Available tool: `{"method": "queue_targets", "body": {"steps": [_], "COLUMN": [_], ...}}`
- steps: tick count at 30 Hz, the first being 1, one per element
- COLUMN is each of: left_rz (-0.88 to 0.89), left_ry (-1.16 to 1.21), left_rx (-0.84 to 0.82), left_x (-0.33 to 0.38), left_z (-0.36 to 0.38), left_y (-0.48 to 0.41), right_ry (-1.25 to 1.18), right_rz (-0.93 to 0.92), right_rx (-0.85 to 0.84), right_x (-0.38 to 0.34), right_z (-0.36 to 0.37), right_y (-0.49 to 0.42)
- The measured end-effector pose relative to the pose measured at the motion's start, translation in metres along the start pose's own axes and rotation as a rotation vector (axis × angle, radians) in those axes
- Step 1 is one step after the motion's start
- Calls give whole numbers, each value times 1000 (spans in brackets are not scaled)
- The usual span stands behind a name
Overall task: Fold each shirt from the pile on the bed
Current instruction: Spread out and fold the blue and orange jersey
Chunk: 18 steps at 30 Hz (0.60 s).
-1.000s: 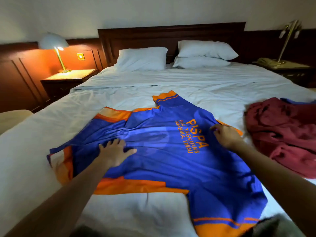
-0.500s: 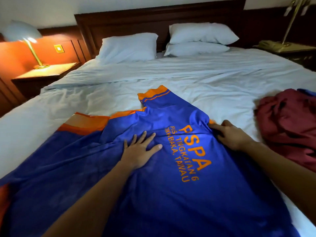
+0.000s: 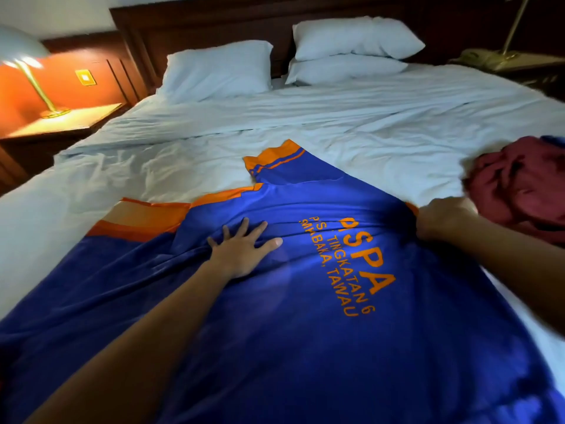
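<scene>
A blue shirt [image 3: 305, 332] with orange trim and orange lettering lies spread face down on the white bed [image 3: 367, 133]. My left hand [image 3: 241, 249] presses flat on its middle, fingers spread, left of the lettering. My right hand [image 3: 443, 218] grips the shirt's right edge near the shoulder, fingers curled round the cloth. One orange-cuffed sleeve points toward the pillows. A crumpled maroon shirt [image 3: 519, 188] lies at the right, with a bit of blue cloth behind it.
Three white pillows [image 3: 217, 71] lean on the dark wooden headboard. A lit lamp [image 3: 27, 65] stands on the left nightstand. A brass lamp and a telephone [image 3: 480, 58] sit on the right nightstand.
The view has moved closer over the shirt. My right hand slid out to the shirt's right edge and closed on the cloth. My left hand stayed flat on the middle.
</scene>
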<state>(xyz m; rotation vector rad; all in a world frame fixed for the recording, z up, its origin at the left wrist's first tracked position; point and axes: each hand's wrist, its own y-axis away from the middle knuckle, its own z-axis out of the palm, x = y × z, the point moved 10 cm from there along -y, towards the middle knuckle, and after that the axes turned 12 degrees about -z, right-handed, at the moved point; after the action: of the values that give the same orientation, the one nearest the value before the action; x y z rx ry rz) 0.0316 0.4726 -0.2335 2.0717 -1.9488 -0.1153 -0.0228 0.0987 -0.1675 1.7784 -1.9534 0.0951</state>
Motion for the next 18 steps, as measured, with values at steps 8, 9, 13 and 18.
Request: {"method": "queue_targets", "body": {"steps": [8, 9, 13, 18], "left_rz": [37, 31, 0, -47], "left_ry": [96, 100, 32, -130], "left_rx": [205, 189, 107, 109], "left_x": [-48, -51, -48, -43], "left_z": [-40, -39, -28, -9], "left_y": [-23, -27, -39, -42], "right_ry": [-601, -708, -802, -868], "right_rz": [-159, -164, 0, -86], "right_rx": [441, 436, 495, 308], "right_x": [-37, -40, -14, -9], "right_z": [-39, -32, -9, 1], "right_y": [-34, -42, -64, -81]}}
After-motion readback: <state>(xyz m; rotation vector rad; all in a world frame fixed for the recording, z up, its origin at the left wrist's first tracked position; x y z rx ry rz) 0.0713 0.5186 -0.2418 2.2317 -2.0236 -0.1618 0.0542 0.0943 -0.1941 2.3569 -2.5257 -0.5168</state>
